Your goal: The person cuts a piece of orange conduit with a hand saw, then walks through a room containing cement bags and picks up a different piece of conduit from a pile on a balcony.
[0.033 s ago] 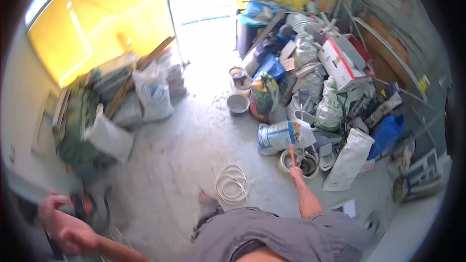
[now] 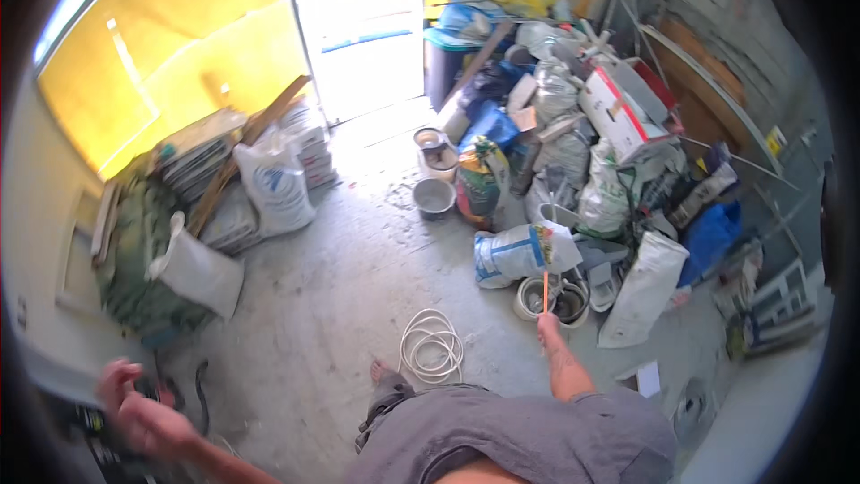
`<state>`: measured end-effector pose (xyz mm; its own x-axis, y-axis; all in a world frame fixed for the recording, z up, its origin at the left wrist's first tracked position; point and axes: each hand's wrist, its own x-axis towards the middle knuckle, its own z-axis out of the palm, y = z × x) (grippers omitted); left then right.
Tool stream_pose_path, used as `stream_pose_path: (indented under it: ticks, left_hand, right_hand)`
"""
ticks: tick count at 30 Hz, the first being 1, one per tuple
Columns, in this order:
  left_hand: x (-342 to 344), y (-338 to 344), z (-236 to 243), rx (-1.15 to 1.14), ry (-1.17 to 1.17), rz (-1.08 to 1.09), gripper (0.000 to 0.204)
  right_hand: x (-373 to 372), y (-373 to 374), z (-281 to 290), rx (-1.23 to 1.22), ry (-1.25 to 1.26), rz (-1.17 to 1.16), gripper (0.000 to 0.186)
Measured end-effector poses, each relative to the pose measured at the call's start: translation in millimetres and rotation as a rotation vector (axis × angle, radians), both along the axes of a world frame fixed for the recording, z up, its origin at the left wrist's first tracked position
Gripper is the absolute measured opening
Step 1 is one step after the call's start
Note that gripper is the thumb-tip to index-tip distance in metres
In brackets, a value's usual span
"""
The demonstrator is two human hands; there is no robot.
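My right hand (image 2: pixel 549 330) is closed around a thin orange stick (image 2: pixel 546 291) that points away from me. Behind it on the floor are two round white-rimmed buckets (image 2: pixel 528 298), with a blue and white bag (image 2: pixel 506 257) lying just beyond them. I see my left hand (image 2: pixel 148 410) raised at the lower left, its fingers loosely curled and apart, with nothing visible in them. Under that hand, a red and dark power tool (image 2: pixel 166 392) is partly hidden. A coil of white cable (image 2: pixel 431 347) lies on the floor by my bare foot (image 2: pixel 380 370).
A heap of sacks, bags and a white box with red edges (image 2: pixel 618 116) fills the right side. White sacks (image 2: pixel 276 184) and planks stand against a green-covered stack (image 2: pixel 143 260) at left. A grey basin (image 2: pixel 434 199) sits mid-floor, before a bright doorway (image 2: pixel 358 45).
My left hand has shifted right and slightly down in the picture. The orange stick in my right hand is more upright, and the view has tilted slightly.
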<state>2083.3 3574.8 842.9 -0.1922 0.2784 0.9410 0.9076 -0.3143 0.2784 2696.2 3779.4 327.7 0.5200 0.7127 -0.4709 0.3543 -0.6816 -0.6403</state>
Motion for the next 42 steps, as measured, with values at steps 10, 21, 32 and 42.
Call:
stream_pose_path:
  ticks: [10,21,32,42]
  left_hand:
    - [33,409,-290,-1.105,-0.397,-0.546,0.017]
    - [-148,616,-534,-1.74,-1.331,0.25,0.035]
    - [-242,807,-548,-1.598,-1.61,0.507,0.045]
    - [-314,1340,-615,-1.711,-0.052,-0.007,0.058]
  right_hand:
    - [-124,-88,-49,-0.519,0.063,-0.364,0.026]
    - [-135,424,-96,-0.38,0.24,-0.249,0.024]
    - [-278,1084,35,0.475,-0.151,0.302,0.033]
    - [-325,1094,-74,-0.393,0.193,0.005,0.026]
